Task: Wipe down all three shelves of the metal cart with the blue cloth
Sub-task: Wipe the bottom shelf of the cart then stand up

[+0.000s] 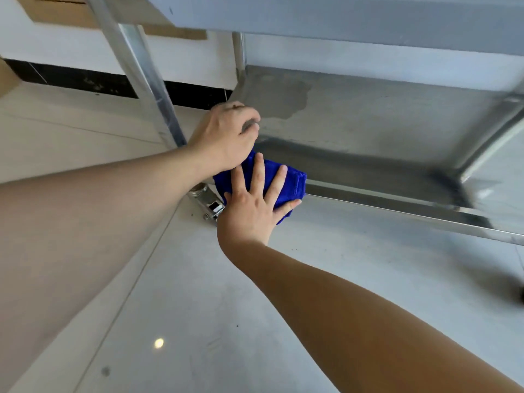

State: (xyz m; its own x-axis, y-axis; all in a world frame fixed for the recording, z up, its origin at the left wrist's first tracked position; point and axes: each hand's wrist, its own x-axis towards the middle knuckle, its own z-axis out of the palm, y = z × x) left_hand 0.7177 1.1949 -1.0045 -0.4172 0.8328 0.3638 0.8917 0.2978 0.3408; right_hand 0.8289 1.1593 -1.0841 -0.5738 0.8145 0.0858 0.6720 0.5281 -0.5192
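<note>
— What's nearest?

— The right hand (256,205), fingers straight and spread wide, pressed flat on the folded blue cloth (292,184). The cloth sits against the front lip of the bottom shelf (368,129) of the metal cart (340,24), at its left front corner, partly hanging below the edge.

— And the other hand?

— Just behind, the left hand (226,137) curls its fingers over that same corner of the shelf (its fingertips are tucked out of sight, so how tightly it grips I cannot tell). Its heel overlaps the cloth's top.

— Anything hard to read?

— A caster bracket (209,204) peeks out between wrist and cloth. The upright post (141,80) is blurred, a darker patch (283,100) marks the shelf further back, and the shelf above is cut off by the frame.
</note>
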